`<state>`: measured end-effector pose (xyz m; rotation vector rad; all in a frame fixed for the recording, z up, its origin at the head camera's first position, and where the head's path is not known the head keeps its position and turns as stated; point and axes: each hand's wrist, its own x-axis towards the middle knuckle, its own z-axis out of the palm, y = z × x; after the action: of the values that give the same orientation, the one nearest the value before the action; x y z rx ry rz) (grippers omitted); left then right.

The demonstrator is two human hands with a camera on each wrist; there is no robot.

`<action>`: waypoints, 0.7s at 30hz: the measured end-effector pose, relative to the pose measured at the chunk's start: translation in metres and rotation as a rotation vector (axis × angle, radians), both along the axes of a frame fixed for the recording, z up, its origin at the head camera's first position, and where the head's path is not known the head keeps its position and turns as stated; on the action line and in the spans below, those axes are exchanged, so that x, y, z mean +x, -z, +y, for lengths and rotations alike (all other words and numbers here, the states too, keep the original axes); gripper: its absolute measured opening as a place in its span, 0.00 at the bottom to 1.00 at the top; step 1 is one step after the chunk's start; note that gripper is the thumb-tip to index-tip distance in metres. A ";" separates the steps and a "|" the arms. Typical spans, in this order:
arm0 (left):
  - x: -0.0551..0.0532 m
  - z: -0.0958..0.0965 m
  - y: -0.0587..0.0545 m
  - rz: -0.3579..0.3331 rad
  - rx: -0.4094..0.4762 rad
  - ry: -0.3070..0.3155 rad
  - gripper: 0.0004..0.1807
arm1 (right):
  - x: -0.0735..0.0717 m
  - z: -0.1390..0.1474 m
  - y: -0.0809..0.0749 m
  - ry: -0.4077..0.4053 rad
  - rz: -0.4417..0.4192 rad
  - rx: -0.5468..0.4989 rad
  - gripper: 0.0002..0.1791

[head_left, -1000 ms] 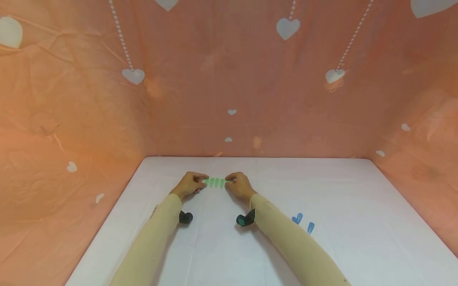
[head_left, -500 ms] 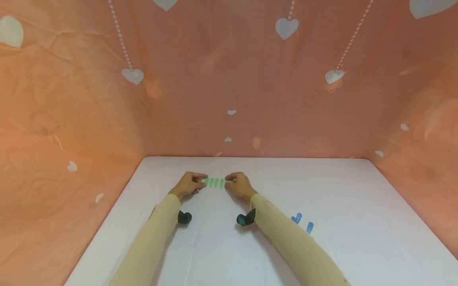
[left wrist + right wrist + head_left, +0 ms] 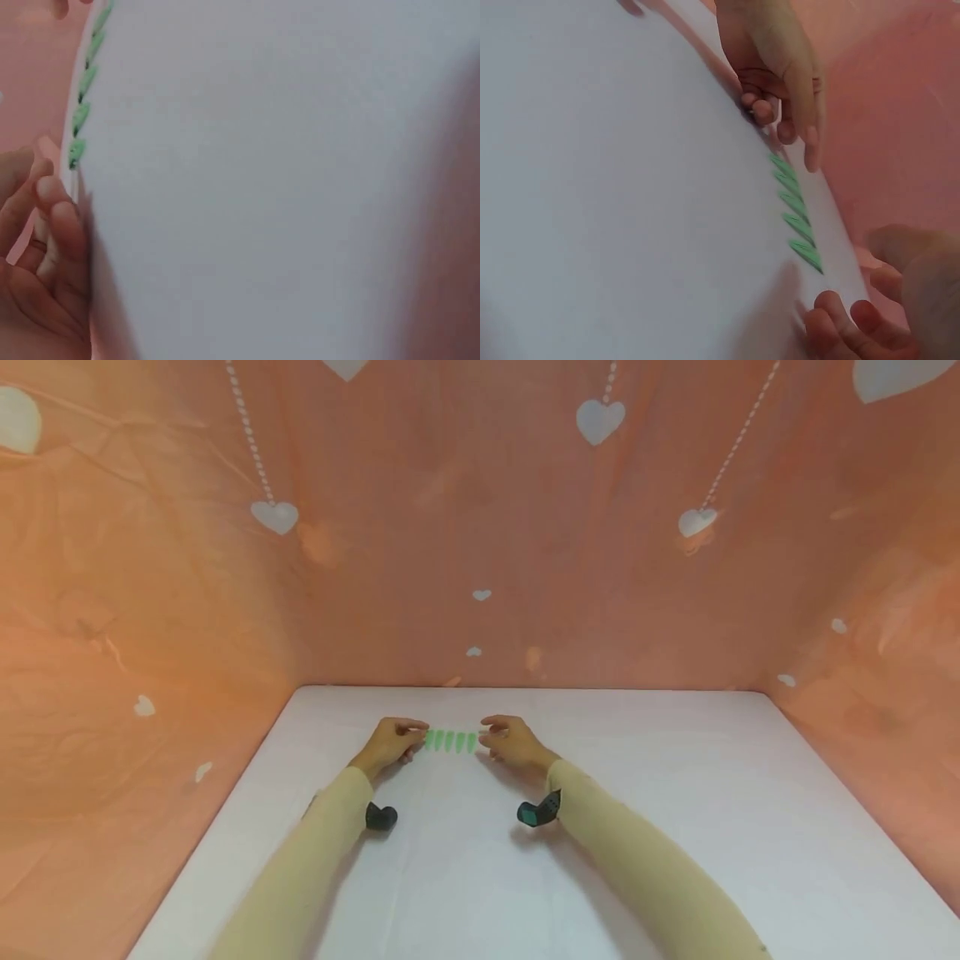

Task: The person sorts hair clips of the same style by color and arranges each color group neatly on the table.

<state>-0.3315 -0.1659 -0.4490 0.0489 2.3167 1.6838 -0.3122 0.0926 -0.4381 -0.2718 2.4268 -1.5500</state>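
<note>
Several narrow green tapered pieces lie side by side in a short row near the table's back edge. My left hand is at the row's left end, its extended index fingertip close to the outermost piece. In the left wrist view, the fingers sit just below the nearest green piece with nothing gripped. My right hand hovers just off the right end, thumb and fingers spread apart. The right wrist view shows a small gap between its fingertips and the nearest green piece.
A white table stretches around both arms. Behind and beside it hangs an orange sheet printed with hearts. Dark wrist-worn devices stick out at the left wrist and right wrist. The right sleeve crosses the right side.
My right hand has loosened from the row's right end and shifted slightly right, exposing the last green piece. The left has drawn back a little. Blue pieces seen earlier are hidden behind the right sleeve.
</note>
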 end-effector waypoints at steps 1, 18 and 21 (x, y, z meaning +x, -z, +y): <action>0.001 0.000 -0.001 -0.004 0.011 0.005 0.19 | 0.001 0.003 -0.002 -0.007 0.002 0.003 0.26; 0.019 0.041 -0.022 0.174 -0.090 0.195 0.15 | 0.033 0.068 -0.028 -0.098 0.177 0.134 0.20; 0.029 0.054 -0.022 0.169 -0.085 0.239 0.14 | 0.044 0.085 -0.030 -0.103 0.190 0.125 0.20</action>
<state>-0.3022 -0.1116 -0.4270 0.4493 2.3871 1.5138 -0.2678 0.1777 -0.4082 -0.5324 2.5947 -1.3799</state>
